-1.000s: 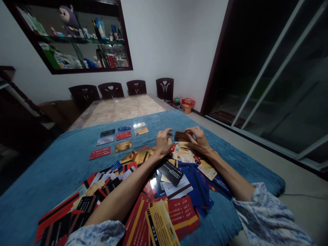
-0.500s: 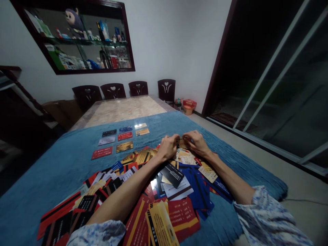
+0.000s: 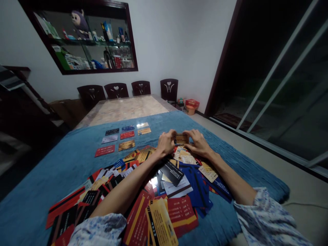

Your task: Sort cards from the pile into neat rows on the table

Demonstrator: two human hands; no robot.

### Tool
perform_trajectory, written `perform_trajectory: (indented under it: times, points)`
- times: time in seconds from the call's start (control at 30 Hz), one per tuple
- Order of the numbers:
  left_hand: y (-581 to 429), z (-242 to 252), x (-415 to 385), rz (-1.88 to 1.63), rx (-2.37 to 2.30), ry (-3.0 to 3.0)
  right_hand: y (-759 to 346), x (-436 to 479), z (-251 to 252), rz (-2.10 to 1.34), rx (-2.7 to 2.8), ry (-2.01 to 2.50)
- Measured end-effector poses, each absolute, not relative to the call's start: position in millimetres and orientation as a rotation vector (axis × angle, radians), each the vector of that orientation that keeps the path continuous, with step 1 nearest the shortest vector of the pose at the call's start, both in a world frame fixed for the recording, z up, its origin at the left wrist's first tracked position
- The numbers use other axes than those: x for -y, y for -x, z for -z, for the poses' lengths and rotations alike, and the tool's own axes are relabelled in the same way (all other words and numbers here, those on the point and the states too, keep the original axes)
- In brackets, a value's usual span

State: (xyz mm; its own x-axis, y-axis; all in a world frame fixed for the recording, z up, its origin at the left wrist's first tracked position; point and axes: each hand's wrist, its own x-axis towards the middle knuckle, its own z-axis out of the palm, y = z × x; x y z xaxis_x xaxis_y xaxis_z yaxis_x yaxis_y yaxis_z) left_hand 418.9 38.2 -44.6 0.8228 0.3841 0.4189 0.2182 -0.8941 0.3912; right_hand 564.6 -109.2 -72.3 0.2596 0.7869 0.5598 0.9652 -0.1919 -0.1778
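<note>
My left hand and my right hand pinch a gold-brown card by its two sides, holding it raised just past the far edge of the pile. Under my forearms spreads a loose heap of plastic cards: a black card, blue cards, red cards and a gold card among them. Beyond the heap to the left, several cards lie apart in short rows, including a red card, a gold card and a black card.
A blue cloth covers the near part of the table; its bare stone top shows behind. Dark chairs stand along the far side. A shelf niche is in the wall, and a glass sliding door is at right.
The card between my hands has tilted up, so more of its face shows. My fingers now sit at its sides. The view has shifted slightly left.
</note>
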Motion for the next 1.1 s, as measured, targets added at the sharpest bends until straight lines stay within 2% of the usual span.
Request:
perform_trajectory:
  times: [0.47,1.1]
  points:
    - [-414.7,26.0,-55.5,-0.519,-0.318,-2.786,-560.5,104.4,66.4,0.637,1.653,2.119]
    - [-370.7,11.5,-106.9,-0.375,-0.404,-3.067,-559.3,29.2,32.8,0.379,1.956,2.094]
